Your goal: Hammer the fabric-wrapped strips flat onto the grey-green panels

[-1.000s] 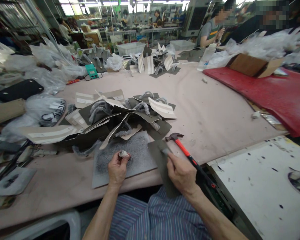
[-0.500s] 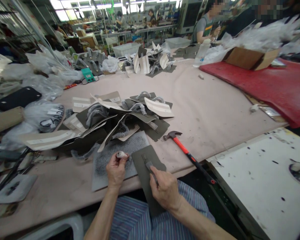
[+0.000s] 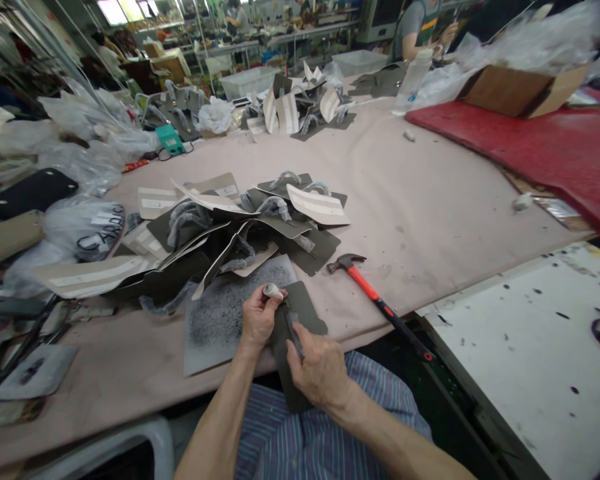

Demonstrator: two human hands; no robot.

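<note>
My left hand [image 3: 258, 321] pinches a small white cylindrical thing [image 3: 272, 291] between thumb and fingers, held at the upper left edge of a dark grey-green bag panel [image 3: 306, 308]. Its exact kind I cannot make out. The panel slants from the table edge down to my lap. My right hand [image 3: 321, 368] lies over the panel, fingers closed on a narrow grey plastic-wrapped strap [image 3: 294, 325] along its middle. Under and left of my left hand is a grey, speckled slab [image 3: 215, 337]. To the right, a claw hammer [image 3: 364, 285] with a red and black handle rests across the table edge.
A heap of similar panels with wrapped handles [image 3: 230, 227] lies beyond the slab, and another pile [image 3: 300, 110] farther back. Plastic bags [image 3: 83, 160] crowd the left side. At right are a red sheet [image 3: 520, 143], an open cardboard box [image 3: 520, 90] and a white board [image 3: 535, 340].
My left hand has moved right from over the slab to the panel, bringing the white thing near the strap's upper end. My right hand stays on the strap, and the view has shifted slightly.
</note>
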